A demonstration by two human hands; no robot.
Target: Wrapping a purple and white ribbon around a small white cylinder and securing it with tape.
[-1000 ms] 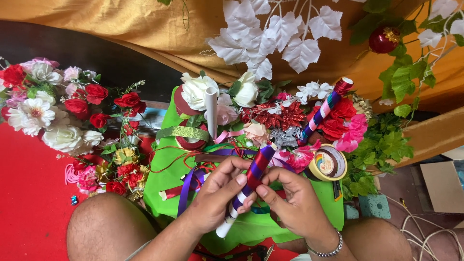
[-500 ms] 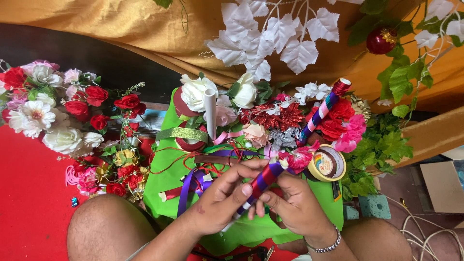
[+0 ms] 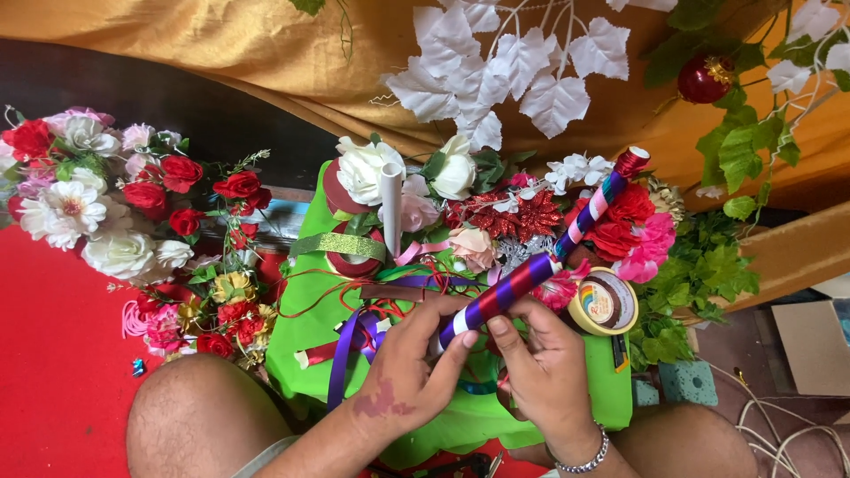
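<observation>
Fingers of the left hand (image 3: 409, 367) curl shut around the near end of a stick wrapped in purple and red ribbon (image 3: 498, 296), the thumb pressed against its side. The right hand (image 3: 542, 365) closes on the same stick from the other side, thumb and forefinger pinching it just beside the left thumb; a beaded bracelet (image 3: 580, 458) circles that wrist. The stick slants up and away to the right, its far end free above the hands.

Under both hands lies a green cloth (image 3: 310, 327) strewn with loose purple and red ribbons (image 3: 350, 341). Just right of the right hand sits a roll of tape (image 3: 603, 302). Beyond the stick stand a second ribbon-wrapped stick (image 3: 595, 204), striped pink, purple and red, a plain white tube (image 3: 391, 205), white roses (image 3: 365, 170) and red and pink blooms (image 3: 630, 230). A heap of red and white artificial flowers (image 3: 97, 212) lies well to the left on a red mat (image 3: 53, 389). White fabric leaves (image 3: 522, 75) hang against a golden drape (image 3: 221, 53) at the top.
</observation>
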